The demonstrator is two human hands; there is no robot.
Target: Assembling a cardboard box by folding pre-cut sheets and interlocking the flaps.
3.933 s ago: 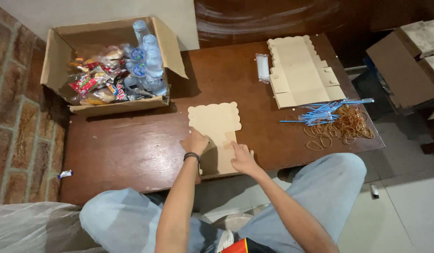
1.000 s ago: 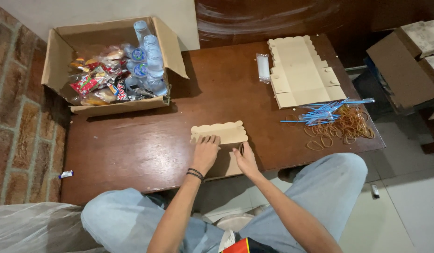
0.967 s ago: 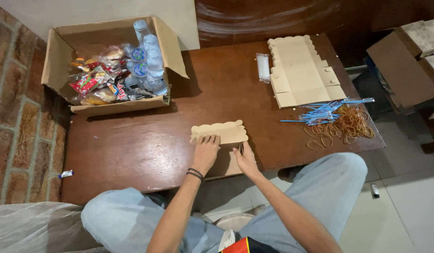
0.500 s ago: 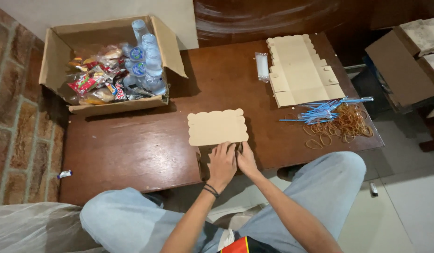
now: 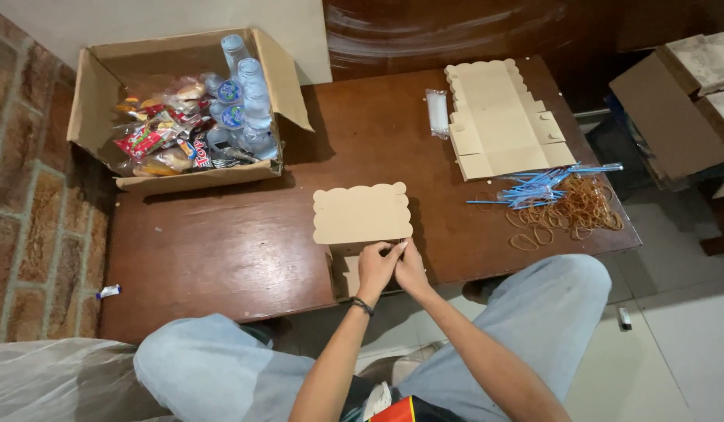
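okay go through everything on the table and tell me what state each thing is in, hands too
Small box: half folded, scalloped lid open.
Left hand: pressing the box's front edge.
Right hand: pressing beside it.
Carton: flaps open, full of snacks and bottles.
Flat boxes: unfolded, stacked.
Rubber bands: loose pile.
Straws: loose bundle.

Your left hand (image 5: 375, 268) and right hand (image 5: 411, 270) are bare, no gloves, no rings that show. A thin dark band (image 5: 362, 305) circles your left wrist. Both forearms are uncovered; no sleeve reaches into view. You wear light blue jeans (image 5: 561, 312), faded, slightly creased at both knees. At the bottom edge sits a scrap of dark clothing with a red and yellow patch (image 5: 405, 410); too little of it shows to tell the garment.
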